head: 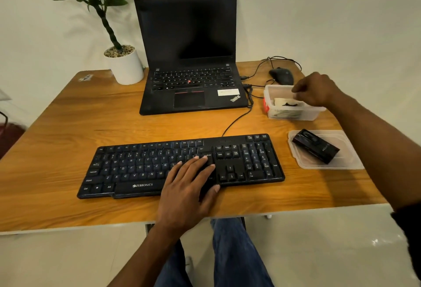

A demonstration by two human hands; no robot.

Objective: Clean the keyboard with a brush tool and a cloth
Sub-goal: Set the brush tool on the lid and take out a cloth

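A black Zebronics keyboard (136, 168) lies across the front of the wooden table (68, 131). My left hand (189, 184) rests flat on its right-middle keys with the fingers straight. My right hand (316, 90) hovers over a clear plastic container (273, 95) at the right, its fingers curled downward toward the inside. In the container lies a pale folded cloth (279, 102) with a small dark object on top. Whether the fingers hold anything cannot be seen. A black box-shaped tool (315, 149) lies on the container's clear lid (348, 161).
An open black laptop (189, 59) stands behind the keyboard, its cables trailing to the right. A black mouse (281, 74) sits at the back right. A white plant pot (126, 65) stands at the back left. The table's front edge is near my legs.
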